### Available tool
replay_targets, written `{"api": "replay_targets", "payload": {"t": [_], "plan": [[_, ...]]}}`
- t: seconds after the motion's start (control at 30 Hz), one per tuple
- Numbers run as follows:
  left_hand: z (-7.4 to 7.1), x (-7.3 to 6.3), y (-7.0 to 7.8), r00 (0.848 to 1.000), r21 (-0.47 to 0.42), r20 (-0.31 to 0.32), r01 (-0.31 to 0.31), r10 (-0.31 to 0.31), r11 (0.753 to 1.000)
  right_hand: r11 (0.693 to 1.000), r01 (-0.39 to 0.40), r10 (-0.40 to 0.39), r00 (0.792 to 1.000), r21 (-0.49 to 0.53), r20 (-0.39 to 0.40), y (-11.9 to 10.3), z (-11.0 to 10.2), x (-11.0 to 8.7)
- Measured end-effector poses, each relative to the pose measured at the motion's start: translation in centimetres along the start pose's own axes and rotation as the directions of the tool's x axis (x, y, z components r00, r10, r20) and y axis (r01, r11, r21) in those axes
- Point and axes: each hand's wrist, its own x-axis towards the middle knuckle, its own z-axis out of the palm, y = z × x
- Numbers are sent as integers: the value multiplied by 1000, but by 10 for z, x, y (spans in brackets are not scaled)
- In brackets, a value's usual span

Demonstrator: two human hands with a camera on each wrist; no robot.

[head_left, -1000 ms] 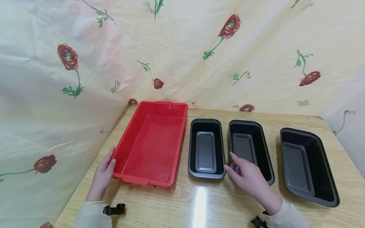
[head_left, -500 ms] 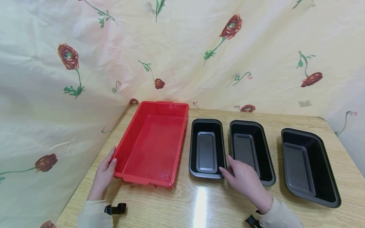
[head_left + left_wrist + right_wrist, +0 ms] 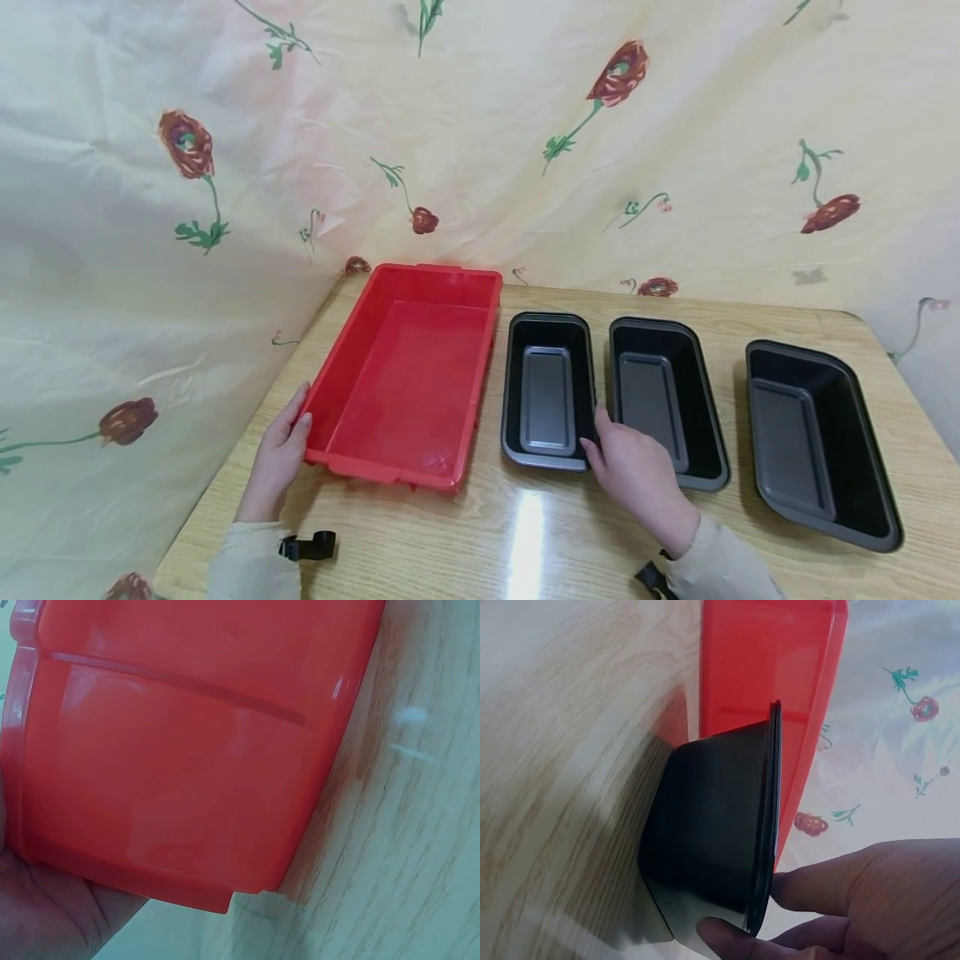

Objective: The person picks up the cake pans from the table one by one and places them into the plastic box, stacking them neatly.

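At the table's left lies a shallow red plastic tray (image 3: pixel 412 383). My left hand (image 3: pixel 276 458) holds its near left corner, thumb at the rim and fingers along the outer side; the left wrist view shows the tray's outer wall (image 3: pixel 165 765) close up. Right of the tray stands a dark loaf pan (image 3: pixel 547 400). My right hand (image 3: pixel 637 475) pinches its near right corner, with the thumb at the rim. From the right wrist view, the pan's dark side (image 3: pixel 705 817) shows with fingertips on both sides of its rim.
A second loaf pan (image 3: pixel 652 400) sits just right of the held one, partly behind my right hand. Farther right is a third loaf pan (image 3: pixel 795 442). A flowered cloth (image 3: pixel 480 150) hangs behind and left of the wooden table (image 3: pixel 420 542).
My right hand has moved left, from between the two nearer loaf pans onto the left pan's near right corner, and its fingers have closed on the rim. My left hand stays on the tray.
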Motion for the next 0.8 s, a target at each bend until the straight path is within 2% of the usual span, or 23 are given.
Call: {"api": "replay_targets", "payload": {"t": [0.4, 0.53, 0.8], "plan": [[2, 1, -2, 1000, -13, -4, -11, 11, 1000, 995, -88, 89, 996, -46, 28, -7, 7, 2], [2, 1, -2, 1000, -19, -5, -3, 3, 1000, 993, -119, 119, 992, -23, 36, -8, 7, 3], [2, 2, -3, 1000, -19, -7, 10, -10, 1000, 987, -156, 157, 988, 35, -9, -5, 12, 6]]}}
